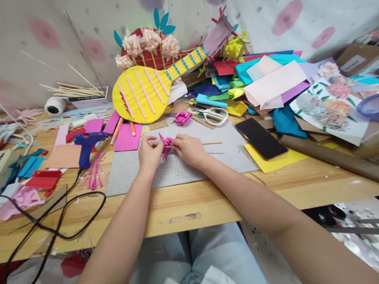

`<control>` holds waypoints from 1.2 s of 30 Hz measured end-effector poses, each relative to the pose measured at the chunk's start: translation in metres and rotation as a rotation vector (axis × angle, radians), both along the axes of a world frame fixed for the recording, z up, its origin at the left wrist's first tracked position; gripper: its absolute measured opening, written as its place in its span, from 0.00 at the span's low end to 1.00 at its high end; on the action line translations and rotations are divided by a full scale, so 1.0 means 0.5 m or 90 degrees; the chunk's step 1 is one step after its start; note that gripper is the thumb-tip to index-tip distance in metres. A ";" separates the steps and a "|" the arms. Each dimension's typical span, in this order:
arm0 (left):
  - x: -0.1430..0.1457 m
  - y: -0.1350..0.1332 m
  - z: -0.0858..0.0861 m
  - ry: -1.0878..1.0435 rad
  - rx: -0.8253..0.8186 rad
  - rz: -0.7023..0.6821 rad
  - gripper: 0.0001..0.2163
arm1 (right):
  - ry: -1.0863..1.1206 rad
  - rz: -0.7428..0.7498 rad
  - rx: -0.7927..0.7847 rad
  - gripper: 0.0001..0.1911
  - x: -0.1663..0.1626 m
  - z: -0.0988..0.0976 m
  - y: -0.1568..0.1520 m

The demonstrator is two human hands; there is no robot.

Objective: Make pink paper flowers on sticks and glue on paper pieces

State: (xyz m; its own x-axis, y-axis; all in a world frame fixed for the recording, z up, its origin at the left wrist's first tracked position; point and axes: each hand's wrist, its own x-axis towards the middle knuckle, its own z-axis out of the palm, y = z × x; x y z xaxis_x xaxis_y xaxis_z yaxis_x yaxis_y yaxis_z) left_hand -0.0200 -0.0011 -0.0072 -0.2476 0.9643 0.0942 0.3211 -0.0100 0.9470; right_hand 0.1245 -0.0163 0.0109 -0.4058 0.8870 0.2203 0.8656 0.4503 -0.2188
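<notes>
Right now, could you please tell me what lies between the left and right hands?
A ruffled pink paper piece, gripped by the right hand, in the head view.

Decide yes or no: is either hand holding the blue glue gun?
No: the blue glue gun sits well left of the left hand, which is at the magenta paper piece with the right hand.

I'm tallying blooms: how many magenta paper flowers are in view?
2: one magenta flower between the left hand and right hand, another flower beyond them, beside the scissors. Others may be hidden.
</notes>
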 end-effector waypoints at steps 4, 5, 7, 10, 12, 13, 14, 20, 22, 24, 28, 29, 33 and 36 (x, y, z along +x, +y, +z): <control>0.000 -0.012 0.004 0.062 0.063 -0.032 0.13 | -0.009 -0.007 -0.007 0.15 0.000 0.003 -0.001; 0.001 -0.016 0.007 0.106 0.086 -0.025 0.14 | -0.010 -0.010 -0.006 0.16 -0.001 0.003 -0.001; 0.003 -0.027 0.013 0.205 0.120 0.002 0.15 | -0.011 -0.017 -0.006 0.16 -0.001 0.004 0.000; 0.008 -0.042 0.021 0.306 0.101 -0.004 0.13 | -0.013 -0.028 -0.004 0.16 -0.001 0.004 0.002; 0.010 -0.046 0.022 0.337 0.059 -0.027 0.10 | -0.014 -0.030 -0.001 0.16 -0.001 0.004 0.003; 0.011 -0.047 0.022 0.346 0.043 -0.032 0.08 | -0.015 -0.032 0.002 0.16 -0.002 0.003 0.003; 0.011 -0.047 0.021 0.353 0.033 -0.032 0.06 | -0.016 -0.034 0.005 0.17 -0.002 0.003 0.004; 0.016 -0.043 0.016 0.384 0.053 0.008 0.06 | -0.018 -0.060 0.019 0.18 -0.009 0.003 0.004; 0.017 -0.043 0.015 0.392 0.054 0.021 0.08 | -0.027 -0.065 0.019 0.18 -0.010 0.003 0.005; 0.019 -0.042 0.016 0.399 0.049 0.030 0.09 | -0.038 -0.071 0.016 0.17 -0.012 0.004 0.005; 0.022 -0.041 0.016 0.397 0.039 0.028 0.10 | -0.063 -0.077 0.016 0.17 -0.014 0.007 0.005; 0.023 -0.041 0.016 0.393 0.038 0.030 0.09 | -0.068 -0.078 0.017 0.17 -0.015 0.008 0.004; 0.026 -0.039 0.017 0.381 0.051 0.058 0.09 | -0.081 -0.088 0.011 0.18 -0.020 0.012 0.000; 0.026 -0.037 0.016 0.366 0.059 0.065 0.09 | -0.087 -0.097 0.008 0.18 -0.024 0.014 -0.004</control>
